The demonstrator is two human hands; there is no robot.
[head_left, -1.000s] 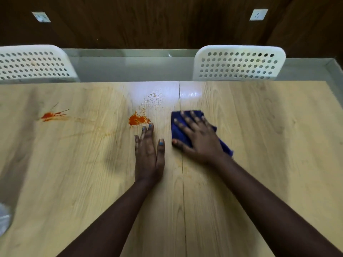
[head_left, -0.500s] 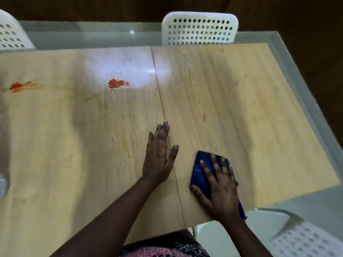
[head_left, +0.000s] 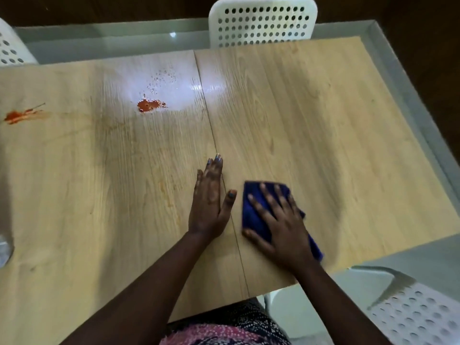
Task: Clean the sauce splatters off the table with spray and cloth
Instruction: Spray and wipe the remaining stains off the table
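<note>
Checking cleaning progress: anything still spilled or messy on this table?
Yes. A red sauce blot sits mid-table with spray droplets beyond it; a second smear lies far left. The cloth touches neither.

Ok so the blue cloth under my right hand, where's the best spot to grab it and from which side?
Judging by how it lies, take the blue cloth at its far edge, coming from above. It lies flat on the table with the right hand spread on top, so the far edge just beyond the fingers is exposed; curling them there should bunch up a fold to pinch against the thumb.
</note>
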